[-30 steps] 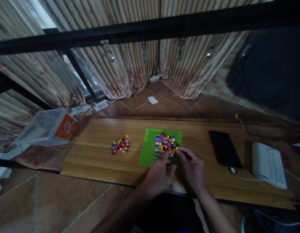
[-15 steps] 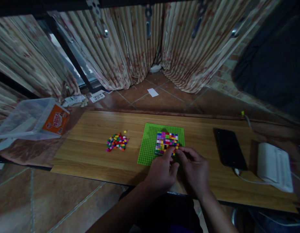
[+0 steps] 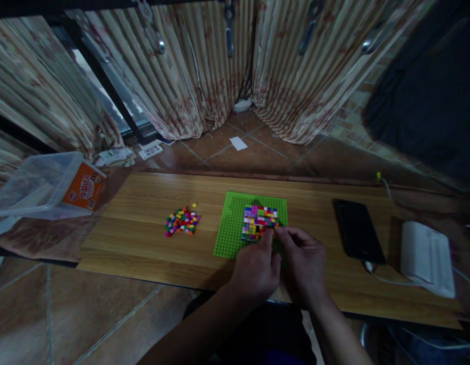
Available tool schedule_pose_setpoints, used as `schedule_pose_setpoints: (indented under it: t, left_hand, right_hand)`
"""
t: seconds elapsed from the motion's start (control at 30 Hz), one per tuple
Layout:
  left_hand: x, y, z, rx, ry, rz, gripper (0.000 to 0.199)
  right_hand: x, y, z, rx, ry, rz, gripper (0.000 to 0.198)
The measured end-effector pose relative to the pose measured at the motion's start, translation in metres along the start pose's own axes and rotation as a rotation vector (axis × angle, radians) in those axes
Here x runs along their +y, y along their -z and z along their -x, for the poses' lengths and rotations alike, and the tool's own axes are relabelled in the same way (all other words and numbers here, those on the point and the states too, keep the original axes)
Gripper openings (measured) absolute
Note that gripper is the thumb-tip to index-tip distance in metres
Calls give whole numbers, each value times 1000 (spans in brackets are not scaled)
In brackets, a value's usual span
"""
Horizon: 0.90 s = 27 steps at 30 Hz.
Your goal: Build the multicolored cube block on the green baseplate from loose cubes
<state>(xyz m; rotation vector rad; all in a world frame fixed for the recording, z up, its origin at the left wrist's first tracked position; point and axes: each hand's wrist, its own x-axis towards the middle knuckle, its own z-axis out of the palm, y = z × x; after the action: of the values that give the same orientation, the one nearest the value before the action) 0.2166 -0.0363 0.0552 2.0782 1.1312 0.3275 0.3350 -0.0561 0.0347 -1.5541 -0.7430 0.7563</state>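
A patch of small multicoloured building bricks stands on a green studded baseplate. My left hand is at the patch's near edge, its index finger stretched onto the bricks. The thumb sits apart from that finger, and the rest are curled under. At the patch's near right corner, my right hand has thumb and index finger closed in a pinch by an orange brick. Whatever lies between those fingertips is hidden. Loose bricks lie heaped on the wooden table left of the baseplate.
On the right of the table lie a black phone with a cable and a white device. A clear plastic box with an orange label stands at the left. Curtains hang behind, and a white card is on the floor.
My left index finger has drawn back slightly and straightened, uncovering more of the patch. My right fingertips have shifted slightly up beside its corner. The whole view has moved a little.
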Motion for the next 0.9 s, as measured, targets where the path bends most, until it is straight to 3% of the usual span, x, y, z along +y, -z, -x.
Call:
schedule_pose_setpoints:
  t: [0.2,0.53,0.73,0.9]
  left_hand:
    - [-1,-1,0,-19,-20,-44,53]
    - [-1,-4,2,-2,-32,-80,56]
    - [-16,8,22,36,-32,58,56]
    - [-46,27,53,113,108,192,44]
  right_hand:
    - [-6,0,-2,15,-123,-72,19]
    - [-2,1,-3,-25,-168,-97,25]
    - [-5,10,3,79,-79,-49,31]
    - [-18,6,25,121,57,59,26]
